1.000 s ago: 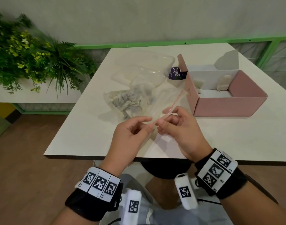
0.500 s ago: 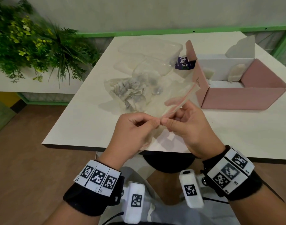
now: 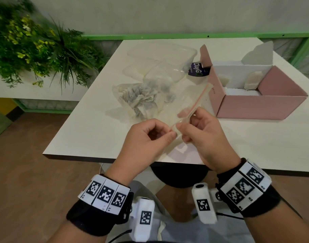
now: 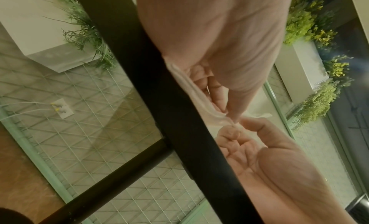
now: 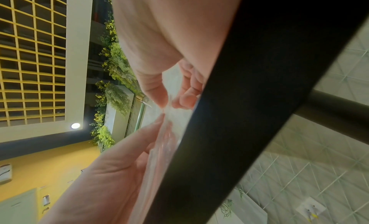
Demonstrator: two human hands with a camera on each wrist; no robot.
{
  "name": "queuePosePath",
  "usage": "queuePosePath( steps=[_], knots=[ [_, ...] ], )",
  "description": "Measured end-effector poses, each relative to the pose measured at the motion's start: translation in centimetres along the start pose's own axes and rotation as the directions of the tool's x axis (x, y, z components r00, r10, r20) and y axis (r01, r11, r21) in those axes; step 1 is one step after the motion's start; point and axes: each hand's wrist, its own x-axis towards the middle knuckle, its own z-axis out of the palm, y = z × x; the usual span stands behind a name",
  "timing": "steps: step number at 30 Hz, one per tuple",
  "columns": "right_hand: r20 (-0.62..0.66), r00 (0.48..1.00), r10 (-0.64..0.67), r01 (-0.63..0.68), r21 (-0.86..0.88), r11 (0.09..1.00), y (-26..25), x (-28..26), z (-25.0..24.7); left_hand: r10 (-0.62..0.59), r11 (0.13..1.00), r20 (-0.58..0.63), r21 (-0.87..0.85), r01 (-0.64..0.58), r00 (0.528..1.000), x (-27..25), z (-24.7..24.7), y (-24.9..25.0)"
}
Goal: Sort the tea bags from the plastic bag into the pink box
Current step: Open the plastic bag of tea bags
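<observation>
A clear plastic zip bag (image 3: 178, 100) lies on the white table (image 3: 90, 130), with a heap of tea bags (image 3: 139, 99) in its far left part. Its pink zip strip (image 3: 197, 102) rises toward me. My left hand (image 3: 171, 133) and right hand (image 3: 182, 132) meet at the strip's near end, and each pinches the bag's edge between thumb and fingers. In the left wrist view the film (image 4: 199, 95) runs along my left palm to the pinch. The pink box (image 3: 259, 106) stands open to the right, with two tea bags (image 3: 253, 79) against its back wall.
Clear plastic containers (image 3: 160, 55) sit behind the bag, and a purple label (image 3: 196, 69) shows beside the box flap. Leafy plants (image 3: 31, 50) fill the ledge on the left. The table's near edge (image 3: 97, 157) runs just under my wrists.
My left fingers have curled tighter and now pinch the bag's edge against my right hand. The zip strip has lifted a little off the table.
</observation>
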Motion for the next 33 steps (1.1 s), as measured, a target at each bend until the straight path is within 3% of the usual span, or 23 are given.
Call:
queuePosePath(
  steps=[2,5,9,11,14,17,19,20,22,24,26,29,31,33],
  knots=[
    [-0.029,0.999,-0.015,0.014,-0.053,0.999,0.2,0.0,0.1,0.005,1.0,-0.031,0.008,-0.005,1.0,0.1,-0.1,-0.1],
    [-0.174,0.985,-0.017,-0.002,-0.104,0.995,0.7,0.3,0.0,-0.002,0.996,-0.241,-0.092,-0.021,0.97,0.3,-0.5,-0.3],
    [-0.327,0.945,-0.016,0.018,0.001,1.0,0.8,0.5,-0.5,-0.218,0.896,-0.493,-0.442,-0.027,0.842,0.7,-2.2,0.1],
    [-0.275,0.961,-0.031,0.023,-0.033,0.999,0.6,0.3,-0.3,-0.33,0.83,-0.514,-0.558,-0.016,0.792,0.7,-3.0,0.8],
    [-0.04,0.993,-0.108,0.094,-0.262,0.96,0.6,-0.2,0.2,-0.386,0.802,-0.4,-0.591,0.088,0.832,0.6,-2.9,2.2],
    [0.132,0.981,-0.143,0.186,-0.418,0.889,0.6,-0.5,0.9,-0.301,0.92,-0.293,-0.339,0.195,0.908,0.0,-1.9,3.3],
    [0.095,0.977,-0.193,0.215,-0.454,0.865,0.6,-0.4,1.1,-0.156,0.987,-0.231,-0.003,0.159,0.96,-0.7,-1.5,3.6],
    [0.024,0.975,-0.219,0.206,-0.449,0.869,0.7,-0.3,0.9,-0.075,0.971,-0.204,0.209,0.119,0.976,-1.1,-1.5,3.6],
    [-0.16,0.968,-0.193,0.139,-0.299,0.944,0.8,0.1,0.4,0.083,0.831,-0.162,0.556,0.021,0.983,-1.9,-2.1,3.5],
    [-0.306,0.949,-0.071,0.084,0.03,0.996,0.3,0.3,-0.1,0.101,0.72,-0.131,0.693,0.018,0.986,-2.5,-3.0,3.4],
    [-0.343,0.939,0.041,0.057,0.272,0.961,-0.1,0.5,-0.6,0.032,0.68,-0.146,0.728,0.085,0.989,-2.9,-4.3,3.2],
    [-0.324,0.941,0.094,0.015,0.319,0.948,-0.4,0.3,-1.2,-0.093,0.78,-0.219,0.59,0.208,0.971,-3.0,-6.2,2.8],
    [-0.284,0.957,0.057,0.007,0.218,0.976,-0.2,0.1,-1.0,-0.275,0.906,-0.256,0.254,0.339,0.927,-2.6,-6.7,2.8],
    [-0.216,0.976,-0.014,0.031,0.077,0.997,0.0,-0.2,-0.5,-0.429,0.9,-0.241,-0.195,0.389,0.87,-2.2,-6.8,2.7]
  ],
)
